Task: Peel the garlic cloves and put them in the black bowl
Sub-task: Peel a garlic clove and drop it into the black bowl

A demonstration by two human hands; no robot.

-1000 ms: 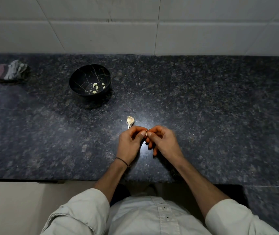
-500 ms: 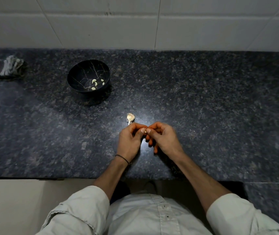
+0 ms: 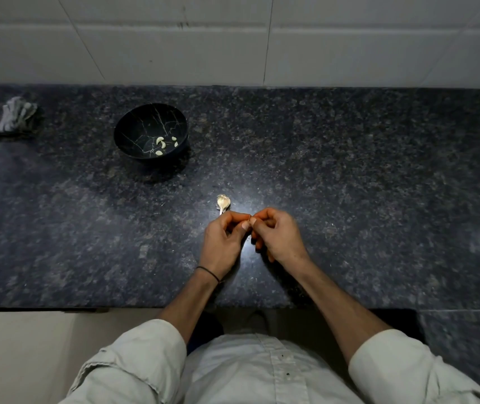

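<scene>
- On my feed the left hand (image 3: 222, 243) hovered just over the counter (image 3: 349, 170), near its front edge, fingers curled in, thumb and forefinger closed together at the tips.
- The right hand (image 3: 279, 237) sat right beside it, also curled, and its thumb and forefinger met those of the left.
- Both hands pinched a small bit (image 3: 249, 220) between those fingertips. It was almost wholly hidden, so I could not tell whether it was clove or skin.
- A thin dark band (image 3: 208, 272) circled the left wrist.
- A piece of garlic (image 3: 223, 202) with papery skin lay on the counter just past the left hand's knuckles. I could not tell whether its thin end touched the fingers.
- The black bowl (image 3: 133, 123) stood upright farther back and to the left, well apart from the hands, with pale vein-like lines on its inside.
- A few peeled cloves (image 3: 160, 142) lay in the bowl, toward its right side.
- A crumpled cloth (image 3: 8, 118) sat on the counter at the far left, near the wall.
- White tiles (image 3: 174, 48) ran along behind the dark speckled counter.
- Light rolled sleeves (image 3: 133, 363) and a buttoned shirt front filled the bottom of my view.
</scene>
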